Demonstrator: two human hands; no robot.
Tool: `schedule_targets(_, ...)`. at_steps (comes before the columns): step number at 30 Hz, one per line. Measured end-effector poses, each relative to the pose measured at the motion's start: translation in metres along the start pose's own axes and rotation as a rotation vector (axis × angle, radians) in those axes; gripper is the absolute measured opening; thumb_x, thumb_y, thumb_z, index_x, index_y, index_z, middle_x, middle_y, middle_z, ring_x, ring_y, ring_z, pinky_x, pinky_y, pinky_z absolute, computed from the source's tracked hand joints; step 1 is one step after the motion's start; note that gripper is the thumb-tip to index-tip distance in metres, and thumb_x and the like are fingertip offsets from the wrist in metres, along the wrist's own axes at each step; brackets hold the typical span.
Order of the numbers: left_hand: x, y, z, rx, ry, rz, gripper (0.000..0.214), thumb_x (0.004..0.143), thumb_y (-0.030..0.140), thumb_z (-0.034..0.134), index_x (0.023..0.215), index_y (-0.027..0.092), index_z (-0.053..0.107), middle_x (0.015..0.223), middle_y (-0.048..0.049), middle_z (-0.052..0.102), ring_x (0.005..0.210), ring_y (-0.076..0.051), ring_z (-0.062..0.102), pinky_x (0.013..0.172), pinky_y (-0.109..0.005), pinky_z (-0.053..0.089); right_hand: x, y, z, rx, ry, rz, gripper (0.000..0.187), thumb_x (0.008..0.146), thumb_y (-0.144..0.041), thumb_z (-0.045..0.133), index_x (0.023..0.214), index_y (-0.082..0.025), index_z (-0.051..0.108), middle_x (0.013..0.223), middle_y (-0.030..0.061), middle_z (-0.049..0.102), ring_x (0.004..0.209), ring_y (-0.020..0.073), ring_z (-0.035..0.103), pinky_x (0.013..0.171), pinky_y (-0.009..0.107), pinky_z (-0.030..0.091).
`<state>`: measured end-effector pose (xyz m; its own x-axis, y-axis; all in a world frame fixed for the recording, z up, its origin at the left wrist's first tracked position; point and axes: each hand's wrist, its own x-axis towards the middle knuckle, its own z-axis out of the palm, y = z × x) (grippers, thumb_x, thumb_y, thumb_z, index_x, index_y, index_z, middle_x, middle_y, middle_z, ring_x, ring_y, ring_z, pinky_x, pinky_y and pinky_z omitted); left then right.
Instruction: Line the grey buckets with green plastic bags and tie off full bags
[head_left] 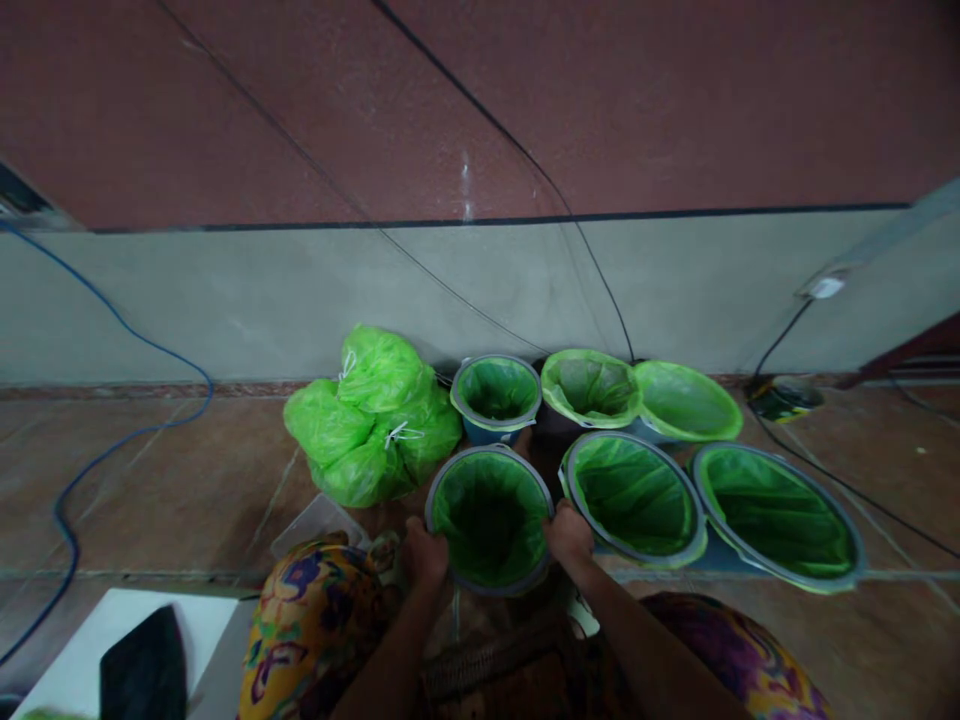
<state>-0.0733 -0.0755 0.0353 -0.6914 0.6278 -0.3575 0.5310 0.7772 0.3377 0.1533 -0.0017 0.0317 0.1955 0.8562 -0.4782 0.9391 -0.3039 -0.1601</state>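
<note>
A grey bin lined with a green plastic bag point(491, 515) stands on the floor right in front of me. My left hand point(425, 551) grips its left rim, fingers closed around the edge. My right hand point(568, 532) grips the right rim the same way. Both forearms reach forward from my patterned clothing point(315, 610).
Several more green-lined bins point(634, 495) stand to the right and behind, against the wall. Tied green bags point(371, 420) are piled at the left. A clear plastic lid point(315, 522) lies by my knee. Black and blue cables point(112, 440) cross floor and wall. A white surface point(90, 640) lies at bottom left.
</note>
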Motion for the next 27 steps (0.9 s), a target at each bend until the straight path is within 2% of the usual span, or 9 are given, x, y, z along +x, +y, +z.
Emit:
schedule_targets(7, -0.004, -0.006, -0.005, 0.047, 0.004, 0.076, 0.025, 0.086, 0.039, 0.052, 0.098, 0.017, 0.055, 0.090, -0.0127, 0.069, 0.088, -0.028, 0.067, 0.065, -0.031, 0.042, -0.005, 0.000, -0.006, -0.001, 0.040, 0.000, 0.028, 0.085, -0.034, 0.049, 0.104, -0.016, 0.059, 0.098, 0.0159, 0.071, 0.091, 0.0288, 0.069, 0.065, 0.032, 0.049)
schedule_targets(16, -0.013, -0.002, -0.023, 0.094, -0.049, 0.119, 0.025, 0.086, 0.038, 0.052, 0.097, 0.018, 0.062, 0.093, -0.0133, 0.072, 0.088, -0.028, 0.067, 0.069, -0.032, 0.043, -0.007, -0.002, -0.016, -0.043, 0.051, -0.088, 0.025, 0.084, -0.028, 0.048, 0.098, -0.014, 0.064, 0.098, 0.0170, 0.070, 0.092, 0.0285, 0.068, 0.068, 0.033, 0.049)
schedule_targets(22, -0.014, -0.002, -0.025, 0.070, 0.017, 0.130, 0.028, 0.086, 0.038, 0.052, 0.096, 0.017, 0.068, 0.098, -0.0147, 0.069, 0.094, -0.030, 0.064, 0.073, -0.034, 0.043, -0.008, -0.003, -0.019, -0.018, 0.042, -0.091, 0.027, 0.086, -0.030, 0.049, 0.101, -0.013, 0.064, 0.100, 0.0180, 0.070, 0.095, 0.0293, 0.067, 0.072, 0.033, 0.049)
schedule_targets(27, -0.017, 0.000, -0.025, 0.057, 0.123, 0.203, 0.034, 0.089, 0.037, 0.049, 0.106, 0.017, 0.069, 0.100, -0.0148, 0.067, 0.094, -0.028, 0.063, 0.078, -0.035, 0.045, -0.011, -0.005, -0.024, 0.012, 0.073, -0.101, 0.027, 0.087, -0.027, 0.048, 0.103, -0.012, 0.064, 0.103, 0.0184, 0.070, 0.096, 0.0292, 0.067, 0.074, 0.032, 0.049)
